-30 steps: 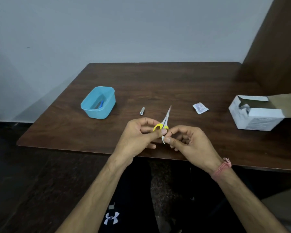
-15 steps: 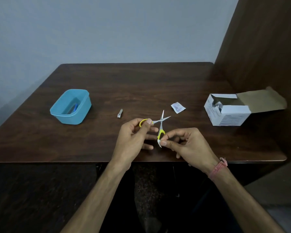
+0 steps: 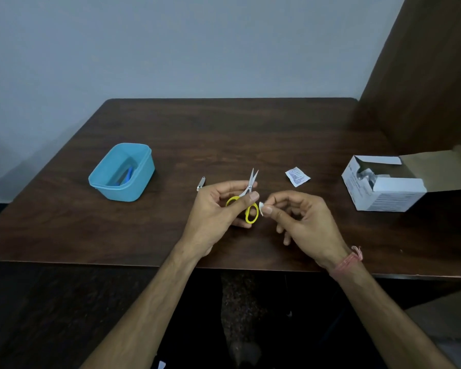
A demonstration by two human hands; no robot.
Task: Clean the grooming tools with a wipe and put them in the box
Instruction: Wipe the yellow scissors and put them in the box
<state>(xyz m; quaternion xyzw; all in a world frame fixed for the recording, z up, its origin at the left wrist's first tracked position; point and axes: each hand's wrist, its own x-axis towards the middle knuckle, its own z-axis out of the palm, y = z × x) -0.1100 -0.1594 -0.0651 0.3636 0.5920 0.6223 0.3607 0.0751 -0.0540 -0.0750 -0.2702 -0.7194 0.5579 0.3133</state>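
My left hand (image 3: pixel 215 213) grips small scissors (image 3: pixel 246 199) with yellow handles near the table's front middle, their blades slightly apart and pointing away from me. My right hand (image 3: pixel 300 222) pinches a small white wipe (image 3: pixel 261 208) between thumb and forefinger, just right of the yellow handles. A light blue plastic box (image 3: pixel 121 173) stands to the left with a blue tool (image 3: pixel 128 174) inside. A small silver nail clipper (image 3: pixel 200 183) lies on the table between the box and my left hand.
A torn white wipe sachet (image 3: pixel 297 177) lies right of the scissors. An open white cardboard carton (image 3: pixel 383 183) stands at the right edge of the dark wooden table (image 3: pixel 224 134). A brown wall panel rises at the right.
The scissors' blades have come nearly together and both handles now sit in my left hand. My right hand has let go of the handle and holds only the wipe beside it.
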